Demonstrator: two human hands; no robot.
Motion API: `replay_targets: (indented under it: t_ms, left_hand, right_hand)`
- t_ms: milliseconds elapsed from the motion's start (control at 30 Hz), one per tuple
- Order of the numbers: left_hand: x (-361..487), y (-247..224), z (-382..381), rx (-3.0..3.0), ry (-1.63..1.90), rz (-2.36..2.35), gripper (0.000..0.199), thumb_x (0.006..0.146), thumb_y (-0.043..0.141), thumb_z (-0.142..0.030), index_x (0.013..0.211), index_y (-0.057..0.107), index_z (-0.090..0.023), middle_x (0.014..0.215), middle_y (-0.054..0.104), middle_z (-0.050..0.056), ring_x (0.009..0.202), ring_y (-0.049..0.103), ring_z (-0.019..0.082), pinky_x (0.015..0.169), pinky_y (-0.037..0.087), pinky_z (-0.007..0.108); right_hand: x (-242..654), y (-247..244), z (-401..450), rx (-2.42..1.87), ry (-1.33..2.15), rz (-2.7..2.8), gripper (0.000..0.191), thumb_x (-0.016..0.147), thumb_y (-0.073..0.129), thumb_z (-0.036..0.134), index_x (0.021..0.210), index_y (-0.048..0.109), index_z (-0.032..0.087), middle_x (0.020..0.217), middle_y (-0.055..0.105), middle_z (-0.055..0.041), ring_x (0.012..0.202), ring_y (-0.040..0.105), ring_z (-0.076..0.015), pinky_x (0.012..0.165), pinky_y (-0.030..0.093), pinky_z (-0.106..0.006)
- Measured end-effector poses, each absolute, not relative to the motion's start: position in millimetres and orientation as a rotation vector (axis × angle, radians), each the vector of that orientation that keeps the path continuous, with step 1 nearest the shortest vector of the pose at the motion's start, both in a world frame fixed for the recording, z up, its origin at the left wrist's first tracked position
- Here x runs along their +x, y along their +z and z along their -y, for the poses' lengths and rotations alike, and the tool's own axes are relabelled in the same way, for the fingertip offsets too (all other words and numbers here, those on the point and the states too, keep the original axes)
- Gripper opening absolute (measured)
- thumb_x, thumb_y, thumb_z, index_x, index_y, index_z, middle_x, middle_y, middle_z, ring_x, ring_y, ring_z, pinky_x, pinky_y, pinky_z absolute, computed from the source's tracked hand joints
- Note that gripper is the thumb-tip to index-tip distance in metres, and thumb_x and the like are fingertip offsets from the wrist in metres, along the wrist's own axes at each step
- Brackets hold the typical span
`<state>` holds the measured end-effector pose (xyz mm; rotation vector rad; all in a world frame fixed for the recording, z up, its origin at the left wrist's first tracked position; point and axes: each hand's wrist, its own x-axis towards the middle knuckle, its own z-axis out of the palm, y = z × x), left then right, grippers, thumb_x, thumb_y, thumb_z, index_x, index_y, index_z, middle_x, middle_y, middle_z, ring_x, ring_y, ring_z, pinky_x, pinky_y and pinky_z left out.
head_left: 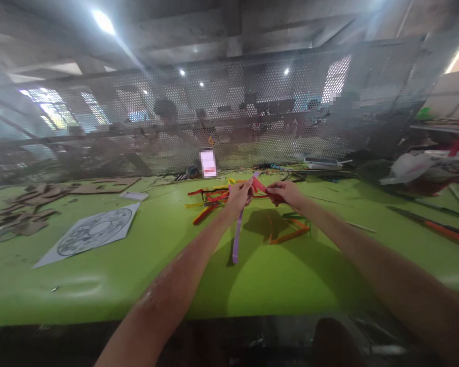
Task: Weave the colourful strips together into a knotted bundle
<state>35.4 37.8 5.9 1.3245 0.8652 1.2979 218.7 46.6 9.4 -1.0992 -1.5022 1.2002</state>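
My left hand (240, 197) and my right hand (285, 194) are raised over the middle of the green table. Between them stretches a pinkish-red strip (258, 185), pinched in the fingers of both hands. A purple strip (236, 237) runs from near my left hand down towards me; whether that hand also grips it I cannot tell. Left of my left hand lies a pile of red, yellow and black strips (206, 209). Below my right hand, an orange strip (289, 237) lies bent on the table.
On the left are a sheet with a printed round pattern (99, 232) and cardboard scraps (42, 199). A lit screen (208, 163) stands at the back before a perforated metal panel (237, 127). At right lie a plastic bag (416, 168) and a long orange-and-black tool (445, 232).
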Motion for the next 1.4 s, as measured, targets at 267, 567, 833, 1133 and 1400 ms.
replay_targets:
  t_ms: [267,567,833,1133,1400]
  left_hand:
    - [37,3,-43,1.365,1.368,-0.953,0.046,0.098,0.052,-0.040,0.059,0.048,-0.016,0.041,0.036,-0.007,0.035,0.033,0.004,0.039,0.021,0.019]
    - [32,-5,-52,1.510,1.437,-1.056,0.048,0.097,0.052,-0.048,0.061,0.049,-0.016,0.054,0.046,-0.004,0.040,0.040,0.005,0.039,0.031,0.018]
    - [35,-4,-48,1.313,1.444,-0.954,0.032,0.094,0.060,-0.040,0.076,0.062,-0.014,0.074,0.063,0.003,0.059,0.060,0.010,0.047,0.047,0.019]
    - [34,-1,-43,1.246,1.316,-0.890,0.034,0.097,0.057,-0.040,0.075,0.052,-0.015,0.061,0.056,-0.001,0.045,0.054,0.007,0.041,0.038,0.019]
    - [33,-8,-47,1.379,1.331,-0.860,0.037,0.095,0.057,-0.048,0.075,0.049,-0.019,0.057,0.052,-0.004,0.043,0.051,0.007,0.040,0.034,0.018]
  right_hand:
    - [214,12,-41,-1.114,1.224,1.448,0.007,0.088,0.058,0.016,0.081,0.059,0.015,0.067,0.073,-0.0081,0.040,0.054,-0.0096,0.043,0.045,-0.021]
    - [214,9,-46,-1.093,1.156,1.429,0.005,0.086,0.064,0.020,0.084,0.060,0.016,0.052,0.057,0.0024,0.043,0.050,-0.0090,0.041,0.043,-0.020]
    - [217,13,-44,-0.986,1.210,1.455,0.026,0.076,0.076,0.035,0.087,0.064,0.015,0.049,0.052,0.0040,0.042,0.046,-0.0085,0.042,0.041,-0.022]
    - [220,13,-44,-0.954,1.272,1.502,0.033,0.080,0.076,0.044,0.075,0.061,0.015,0.048,0.039,0.0074,0.041,0.034,-0.0048,0.041,0.030,-0.020]
    - [219,17,-43,-1.141,1.104,1.472,0.036,0.092,0.065,0.036,0.067,0.049,0.018,0.044,0.042,0.0060,0.037,0.037,-0.0052,0.039,0.032,-0.020]
